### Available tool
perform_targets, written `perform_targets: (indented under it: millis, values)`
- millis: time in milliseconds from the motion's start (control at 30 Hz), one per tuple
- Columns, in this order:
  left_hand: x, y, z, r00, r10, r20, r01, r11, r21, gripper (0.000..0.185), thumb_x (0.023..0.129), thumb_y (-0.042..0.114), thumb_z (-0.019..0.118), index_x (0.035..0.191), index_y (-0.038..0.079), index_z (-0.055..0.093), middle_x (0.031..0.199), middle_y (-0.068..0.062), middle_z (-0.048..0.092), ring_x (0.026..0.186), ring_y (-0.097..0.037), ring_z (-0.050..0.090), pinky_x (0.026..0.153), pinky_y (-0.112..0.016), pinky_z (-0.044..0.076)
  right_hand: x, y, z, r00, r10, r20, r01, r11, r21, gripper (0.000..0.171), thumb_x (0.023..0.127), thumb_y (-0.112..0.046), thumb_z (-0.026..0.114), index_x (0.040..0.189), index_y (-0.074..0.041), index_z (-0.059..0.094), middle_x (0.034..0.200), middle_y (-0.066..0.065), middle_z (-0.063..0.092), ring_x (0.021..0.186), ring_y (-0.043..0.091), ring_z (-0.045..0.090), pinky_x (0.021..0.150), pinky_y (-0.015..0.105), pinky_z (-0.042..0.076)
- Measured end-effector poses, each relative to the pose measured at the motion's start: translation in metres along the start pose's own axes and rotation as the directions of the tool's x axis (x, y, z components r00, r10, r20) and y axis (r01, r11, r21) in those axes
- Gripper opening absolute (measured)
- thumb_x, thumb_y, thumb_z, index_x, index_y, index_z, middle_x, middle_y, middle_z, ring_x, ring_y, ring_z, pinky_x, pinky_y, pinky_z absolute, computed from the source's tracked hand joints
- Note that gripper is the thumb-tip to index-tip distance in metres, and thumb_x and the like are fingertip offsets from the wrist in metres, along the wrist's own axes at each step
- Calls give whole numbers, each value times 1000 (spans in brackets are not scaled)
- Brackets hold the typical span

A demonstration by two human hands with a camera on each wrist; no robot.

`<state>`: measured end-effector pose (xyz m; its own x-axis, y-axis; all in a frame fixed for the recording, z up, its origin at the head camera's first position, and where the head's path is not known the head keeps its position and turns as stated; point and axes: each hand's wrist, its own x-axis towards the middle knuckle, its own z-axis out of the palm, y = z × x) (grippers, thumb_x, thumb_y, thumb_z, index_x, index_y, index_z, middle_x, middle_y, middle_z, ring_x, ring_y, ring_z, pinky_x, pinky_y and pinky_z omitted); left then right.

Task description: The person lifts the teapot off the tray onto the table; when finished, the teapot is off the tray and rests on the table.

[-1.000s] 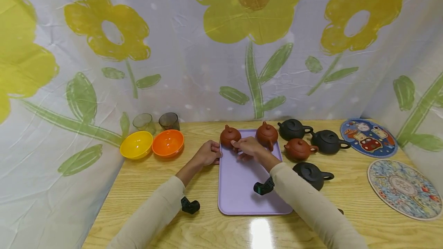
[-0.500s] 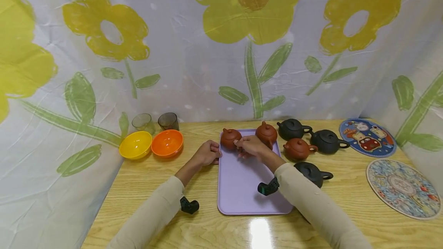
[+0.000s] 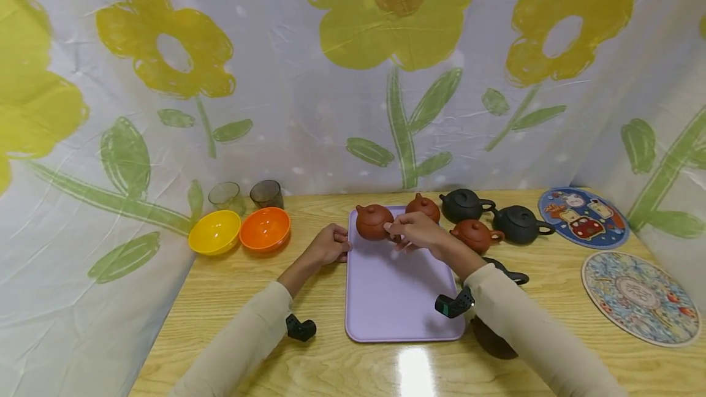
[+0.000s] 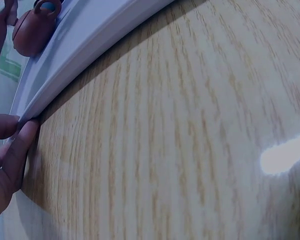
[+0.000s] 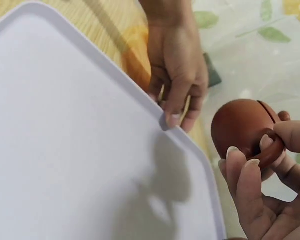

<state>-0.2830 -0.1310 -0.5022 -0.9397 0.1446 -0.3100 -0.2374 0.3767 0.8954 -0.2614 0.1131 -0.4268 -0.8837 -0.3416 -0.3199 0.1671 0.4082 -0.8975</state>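
Observation:
By its handle, a reddish-brown clay teapot [image 3: 371, 223] is held in my right hand [image 3: 416, 231] over the far left corner of the lilac tray [image 3: 399, 293]. The right wrist view shows fingers and thumb curled round the handle of the teapot [image 5: 240, 127], with a shadow cast on the tray [image 5: 80, 130]. My left hand [image 3: 328, 245] pinches the tray's left edge; in the left wrist view, its thumb and finger meet at the rim. At the tray's far right corner stands a second reddish-brown teapot [image 3: 423, 206], partly behind my right hand.
Right of the tray are black teapots [image 3: 464, 206], another reddish-brown teapot [image 3: 475, 235] and a dark pot [image 3: 493, 340] partly under my sleeve. Two round mats [image 3: 642, 298] lie farther right. At left stand a yellow bowl [image 3: 215, 233], an orange bowl [image 3: 265, 230] and two glasses [image 3: 267, 193].
The held teapot has turned so its spout points left instead of away, and has shifted slightly right. My right hand and forearm have swung right with it. The left hand keeps its place.

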Motion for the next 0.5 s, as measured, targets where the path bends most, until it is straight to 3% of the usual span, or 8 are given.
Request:
perform_targets:
  millis: [500]
  values:
    - [0, 0, 0, 1000, -10, 3, 10, 1000, 12, 35, 95, -2, 63, 127, -3, 50, 111, -16, 54, 84, -19, 60, 69, -28, 62, -66, 6, -52, 997, -68, 28, 70, 994, -86, 35, 99, -38, 63, 92, -3, 63, 92, 9, 67, 89, 26, 68, 75, 41, 59]
